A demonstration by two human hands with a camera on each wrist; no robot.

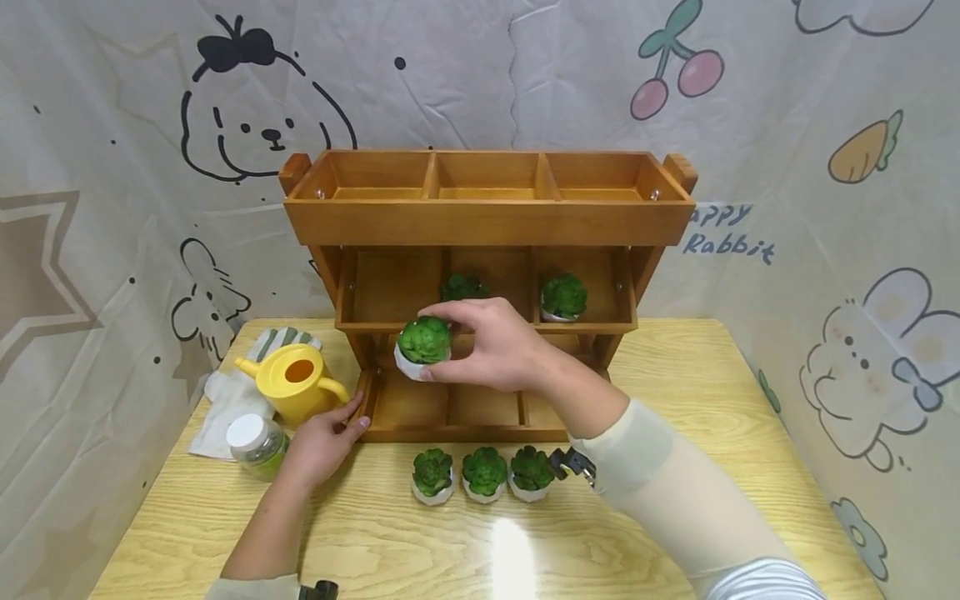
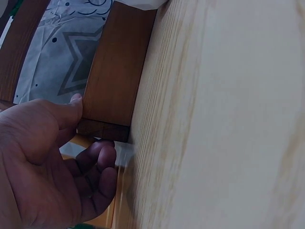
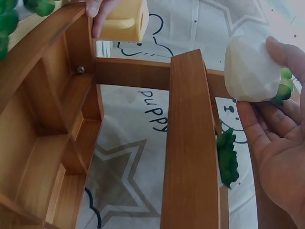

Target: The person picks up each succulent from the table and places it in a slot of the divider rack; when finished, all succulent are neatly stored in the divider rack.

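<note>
My right hand [image 1: 487, 346] pinches a small potted succulent [image 1: 424, 340] between thumb and fingers, in front of the middle tier of a brown wooden shelf [image 1: 487, 223]. In the right wrist view its white faceted pot [image 3: 251, 69] faces the camera, with the leaves mostly hidden. My left hand [image 1: 322, 446] grips the shelf's lower left corner; the left wrist view has thumb and fingers on either side of the wooden end [image 2: 105, 128]. On the middle tier are two more succulents, one [image 1: 564, 297] in the right compartment and another [image 1: 462, 287] in the centre, partly behind my right hand.
Three potted succulents [image 1: 483, 473] stand in a row on the table [image 1: 420, 554] before the shelf. At the left are a yellow watering can [image 1: 292, 387], a jar with a white lid [image 1: 251, 433] and a striped cloth [image 1: 232, 400]. A printed curtain [image 1: 465, 75] hangs behind.
</note>
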